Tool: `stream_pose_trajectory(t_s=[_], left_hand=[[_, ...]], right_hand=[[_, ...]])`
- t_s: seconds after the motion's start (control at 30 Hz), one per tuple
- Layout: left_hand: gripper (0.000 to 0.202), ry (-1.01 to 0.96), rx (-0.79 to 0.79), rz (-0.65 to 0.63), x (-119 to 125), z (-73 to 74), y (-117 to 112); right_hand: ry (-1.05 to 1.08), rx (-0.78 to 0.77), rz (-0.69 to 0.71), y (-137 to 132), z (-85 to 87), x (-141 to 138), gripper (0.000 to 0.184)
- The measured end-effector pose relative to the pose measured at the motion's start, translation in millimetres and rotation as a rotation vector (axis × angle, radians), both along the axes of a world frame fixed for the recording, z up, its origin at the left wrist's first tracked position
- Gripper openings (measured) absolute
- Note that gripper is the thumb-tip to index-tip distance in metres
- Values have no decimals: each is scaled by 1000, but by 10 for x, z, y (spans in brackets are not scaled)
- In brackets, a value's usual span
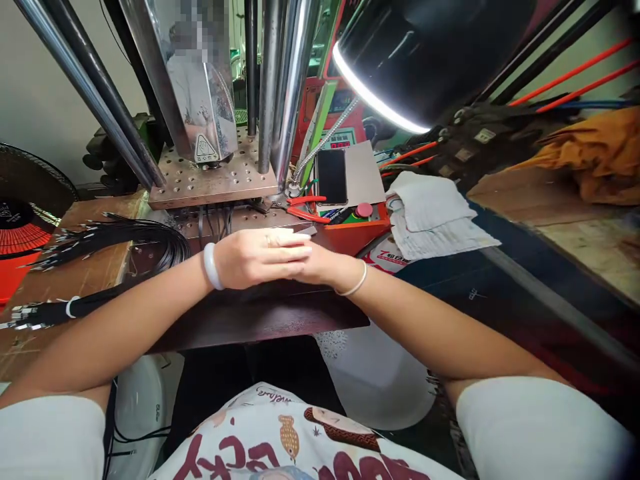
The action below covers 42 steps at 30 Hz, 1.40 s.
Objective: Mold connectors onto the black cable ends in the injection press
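My left hand (pixel 260 257) lies on top of my right hand (pixel 320 267) at the front of a dark work plate (pixel 260 313), under a metal press. The left fingers are stretched flat across the right hand; a ring and a white bangle show on the left side. Most of the right hand is covered, so its fingers cannot be seen. A thin bracelet sits on the right wrist. Nothing shows in either hand. A perforated metal press platen (pixel 215 177) stands just behind the hands.
Bundles of black cables (pixel 110 240) lie on the wooden bench at left, by a fan (pixel 25 213). Behind the hands are red pliers (pixel 305 207), a black phone (pixel 331 175), a red button (pixel 364 209) and folded white cloths (pixel 430 213). A lit lamp (pixel 400 60) hangs overhead.
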<state>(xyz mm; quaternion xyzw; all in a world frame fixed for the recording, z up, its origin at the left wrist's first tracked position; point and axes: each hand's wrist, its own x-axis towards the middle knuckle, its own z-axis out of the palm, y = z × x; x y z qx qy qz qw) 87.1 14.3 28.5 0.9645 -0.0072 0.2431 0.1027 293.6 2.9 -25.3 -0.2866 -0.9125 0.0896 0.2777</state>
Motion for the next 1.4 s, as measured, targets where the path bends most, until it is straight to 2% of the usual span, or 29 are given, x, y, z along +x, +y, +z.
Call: stream_pose_trajectory(t_s=[0.03,0.1,0.17,0.23,0.37,0.5,0.57,0.63,0.67,0.7,0.83,0.9,0.97,1.07,1.17,1.4], left_hand=[[27,-47,-74,72,4,-6,16],[28,-173,-246,343,-44,-2,54],[30,-274,-405,588,-118,2,98],[30,-270,-495,694,-167,-29,145],[18,-56,-501,753,-174,-213,219],[19,-99,-531,712,-185,-332,240],[23,-167,-578,696,-195,-331,231],[26,-209,-604,686,-199,-328,208],[26,-224,-605,681,-200,-336,192],[25,-233,-600,676,-201,-355,172],[14,-144,-461,663,-207,-498,68],[19,-16,-350,629,-210,-545,15],[22,35,-280,575,-210,-540,-37],[22,-61,-300,517,-198,-487,-111],[27,-95,-311,522,-178,-501,-172],[28,-103,-160,574,-195,-675,-206]], right_hand=[[-77,-4,-14,104,-21,10,12],[-241,-6,-59,253,-84,77,14],[-304,-26,-92,284,-158,141,14],[-285,-48,-94,193,-210,137,12],[-165,-194,-120,-84,-171,-53,16],[292,-481,-245,-81,-84,-258,33],[443,-704,-249,-17,-70,-335,22],[467,-859,-234,15,-58,-383,13],[440,-853,-258,9,-50,-391,16],[385,-782,-302,-11,-40,-388,18],[8,-283,-479,-195,-22,-283,12],[-3,-169,-493,-306,-49,-211,11],[151,-160,-438,-399,-98,-151,12],[338,-158,-287,-473,-178,-105,13],[344,-138,-227,-476,-233,-108,14],[223,-123,-243,-485,-221,-173,20]])
